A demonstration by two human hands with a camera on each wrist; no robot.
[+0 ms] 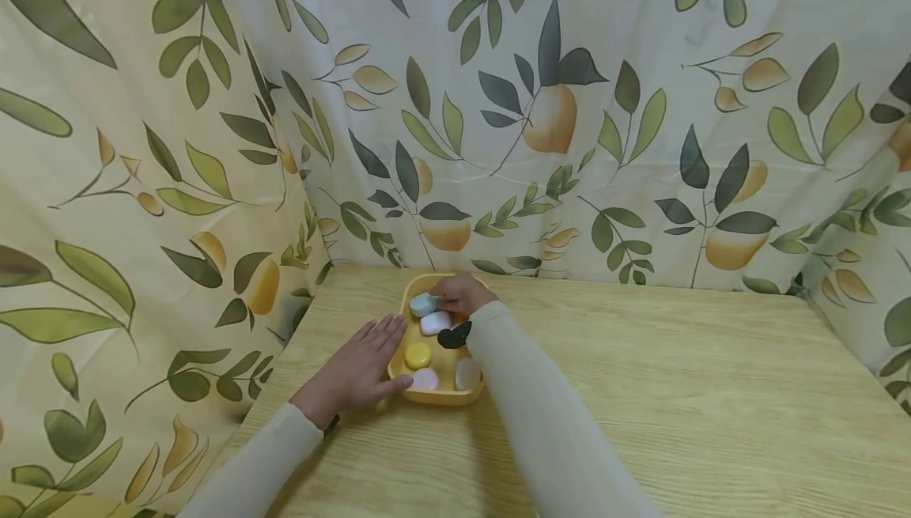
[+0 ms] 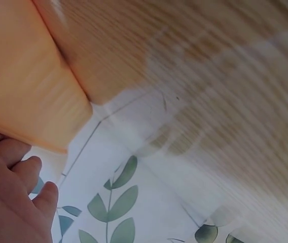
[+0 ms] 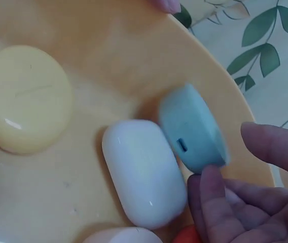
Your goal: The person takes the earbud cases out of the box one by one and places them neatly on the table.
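i have the left hand point(image 1: 359, 364) straight-fingered against the left side of the orange rounded-rectangular tray point(image 1: 443, 398); inside its far-left corner, my right hand point(image 1: 463, 294), thumb apart, touches a tilted light-blue rounded case point(image 3: 193, 130) beside a glossy white oblong case point(image 3: 144, 173).

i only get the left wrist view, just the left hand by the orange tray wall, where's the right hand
Observer: The right hand is inside the tray, fingertips at a light blue piece.
Operator: is the thumb on it
Observer: No, the right wrist view shows the thumb apart from it.
Operator: what's right next to that piece
Observer: A glossy white piece with rounded ends.
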